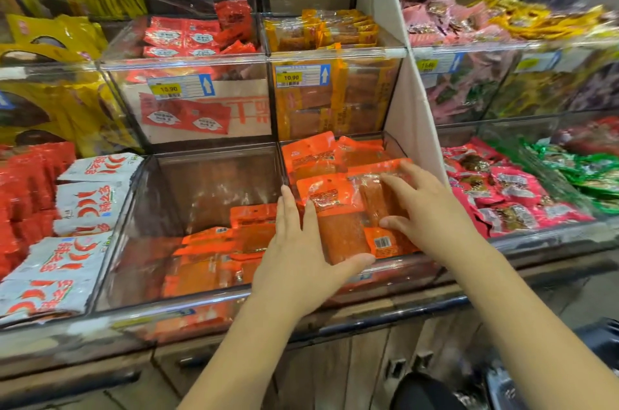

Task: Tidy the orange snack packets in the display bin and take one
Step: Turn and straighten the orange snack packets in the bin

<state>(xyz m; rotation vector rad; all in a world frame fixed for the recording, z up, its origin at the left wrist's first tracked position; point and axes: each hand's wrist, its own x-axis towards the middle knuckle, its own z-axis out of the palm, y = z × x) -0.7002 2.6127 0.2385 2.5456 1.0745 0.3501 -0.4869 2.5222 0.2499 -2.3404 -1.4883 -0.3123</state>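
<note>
Several orange snack packets (338,208) lie stacked in a clear display bin (398,148) at the bottom row, right of centre. My left hand (298,252) lies on the stack's left side with straight fingers, its thumb under the front edge of the top packet. My right hand (422,205) rests on the right side of the same packet, fingers spread flat and thumb touching its lower part near the barcode. More orange packets (221,252) lie low in the neighbouring bin (214,171) to the left.
White chilli packets (77,238) fill the bin at the left, pink packets (509,195) the bin at the right. Upper bins hold red packets (191,38) and orange-yellow packets (335,31) behind price labels. A white divider panel (408,108) stands right of the orange bin.
</note>
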